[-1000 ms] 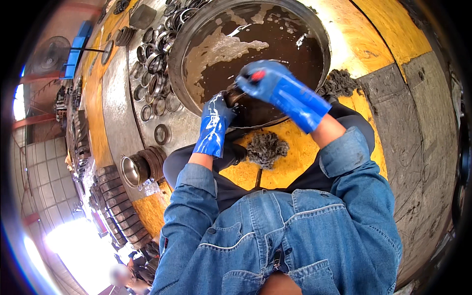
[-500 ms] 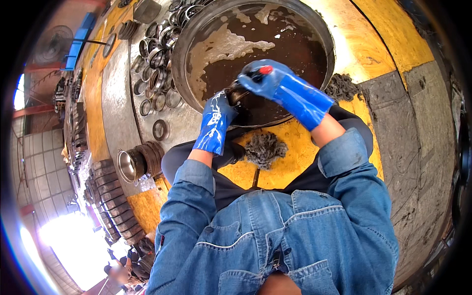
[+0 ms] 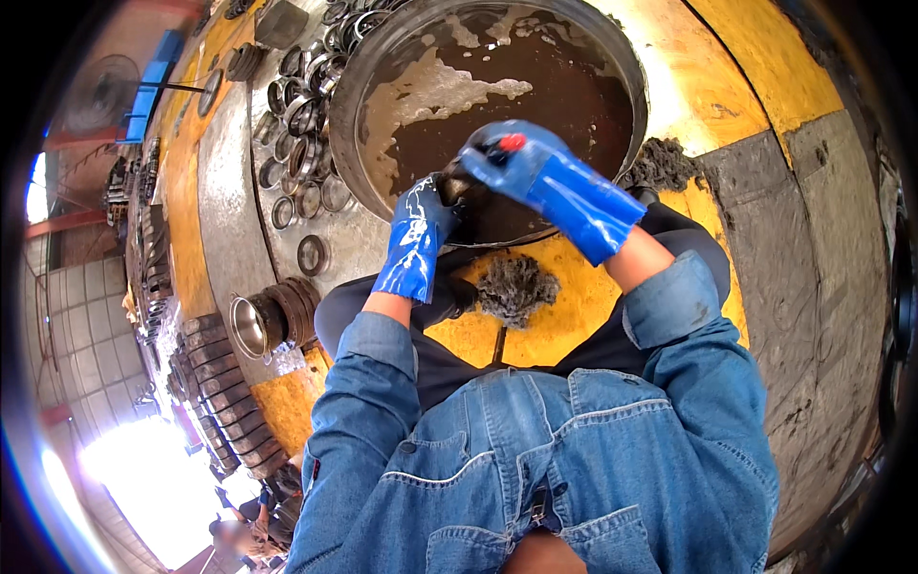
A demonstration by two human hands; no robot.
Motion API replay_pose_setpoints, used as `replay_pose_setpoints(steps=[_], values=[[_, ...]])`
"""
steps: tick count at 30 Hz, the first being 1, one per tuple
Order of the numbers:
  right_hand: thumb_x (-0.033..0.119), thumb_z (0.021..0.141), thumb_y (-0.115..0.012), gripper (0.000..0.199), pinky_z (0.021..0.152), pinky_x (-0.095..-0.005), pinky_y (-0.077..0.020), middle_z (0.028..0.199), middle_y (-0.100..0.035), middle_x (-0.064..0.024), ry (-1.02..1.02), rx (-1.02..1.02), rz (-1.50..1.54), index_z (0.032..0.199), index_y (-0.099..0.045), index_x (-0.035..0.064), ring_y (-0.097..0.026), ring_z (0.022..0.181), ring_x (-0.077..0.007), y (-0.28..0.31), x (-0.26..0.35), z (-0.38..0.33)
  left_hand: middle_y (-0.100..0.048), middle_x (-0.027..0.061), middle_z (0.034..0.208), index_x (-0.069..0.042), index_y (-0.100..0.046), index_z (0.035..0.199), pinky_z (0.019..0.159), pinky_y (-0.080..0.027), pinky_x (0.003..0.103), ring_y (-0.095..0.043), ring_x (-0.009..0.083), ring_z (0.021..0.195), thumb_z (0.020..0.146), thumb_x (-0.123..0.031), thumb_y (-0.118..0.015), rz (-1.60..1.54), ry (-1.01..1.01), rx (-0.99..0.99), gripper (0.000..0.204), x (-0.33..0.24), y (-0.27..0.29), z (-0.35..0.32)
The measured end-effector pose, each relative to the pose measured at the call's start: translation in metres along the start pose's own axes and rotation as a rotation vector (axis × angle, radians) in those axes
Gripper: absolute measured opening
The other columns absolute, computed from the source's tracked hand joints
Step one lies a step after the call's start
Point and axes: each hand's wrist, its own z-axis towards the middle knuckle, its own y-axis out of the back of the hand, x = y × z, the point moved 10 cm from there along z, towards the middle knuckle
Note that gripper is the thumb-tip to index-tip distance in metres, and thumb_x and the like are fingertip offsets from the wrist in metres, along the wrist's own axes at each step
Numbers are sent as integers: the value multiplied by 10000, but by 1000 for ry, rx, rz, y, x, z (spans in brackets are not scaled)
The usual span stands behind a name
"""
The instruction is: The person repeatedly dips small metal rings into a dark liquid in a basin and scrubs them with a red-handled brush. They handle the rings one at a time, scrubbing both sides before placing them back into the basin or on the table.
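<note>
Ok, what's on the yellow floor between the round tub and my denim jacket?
A clump of grey fibres lies there, between your legs, in the head view.

Through the head camera, I observed the left hand [image 3: 427, 212] gripping a dark piece [image 3: 459, 185], the right hand [image 3: 528, 165] holding a red-and-black tool [image 3: 513, 143] close beside it, over a liquid-filled basin [image 3: 345, 129]. Metal rings [image 3: 306, 156] lay left.

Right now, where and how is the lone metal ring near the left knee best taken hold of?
Pinch the lone ring by its rim, probably from above on the edge facing the left knee. It seems to lie flat with its centre open, and a gap separates it from the other rings.
</note>
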Motion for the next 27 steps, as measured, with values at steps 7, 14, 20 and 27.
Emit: replay_pose_setpoints(steps=[7, 14, 20, 27], values=[[533, 908, -656, 530, 808, -434, -569, 860, -755, -213, -846, -73, 199, 963, -761, 17, -751, 901, -349, 38, -93, -44, -688, 196, 1342, -93, -624, 1408, 1082, -513, 429, -660, 362, 1241, 788, -368, -823, 168, 75, 57, 708, -22, 10, 8], [530, 962, -618, 479, 904, -470, -566, 1024, -760, -203, -778, 20, -205, 1059, -775, 88, -719, 1009, -402, 27, -100, -43, -720, 155, 1295, -134, -690, 1333, 1060, -535, 429, -667, 358, 1235, 775, -278, -828, 514, 28, 238, 592, -83, -13, 56], [547, 897, -672, 449, 883, -472, -581, 1008, -774, -160, -815, 139, -314, 1049, -796, 143, -737, 975, -378, 41, -109, -32, -764, 171, 1160, -25, -719, 1230, 999, -566, 414, -732, 319, 1102, 721, -337, -888, -14, 2, -36, 620, -11, 1, 19], [536, 948, -669, 505, 791, -479, -600, 861, -764, -215, -329, 23, 386, 959, -780, 43, -757, 834, -350, 26, -10, -12, -773, 159, 1063, -62, -746, 1134, 932, -577, 412, -740, 340, 1005, 756, -280, -864, -17, 15, -82, 452, -7, 3, 0]])
